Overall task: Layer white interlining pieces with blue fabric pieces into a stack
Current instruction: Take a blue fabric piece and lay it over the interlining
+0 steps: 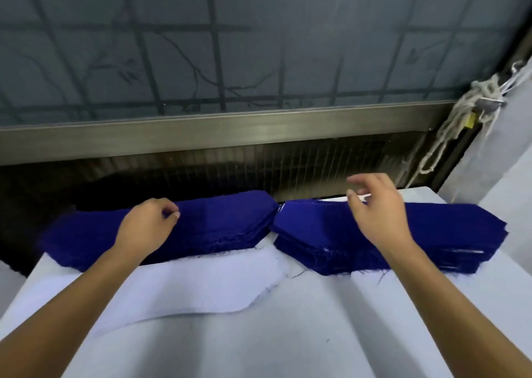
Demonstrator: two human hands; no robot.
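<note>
Two stacks of blue fabric pieces lie side by side at the table's far edge. My left hand (148,225) rests on the left blue stack (224,222), its fingers curled and pinching the top piece. My right hand (374,208) hovers over the right blue stack (449,231) with fingers loosely bent, and I cannot tell whether it holds anything. A thin white edge (361,197) shows beside its fingers at the back of that stack. A white interlining piece (201,285) lies flat in front of the left stack, partly under it.
The table is covered in white cloth (316,334). Behind it run a dark gap, a metal rail (230,130) and a grid-patterned panel. A knotted white rope (460,113) hangs at the right, next to a white wall.
</note>
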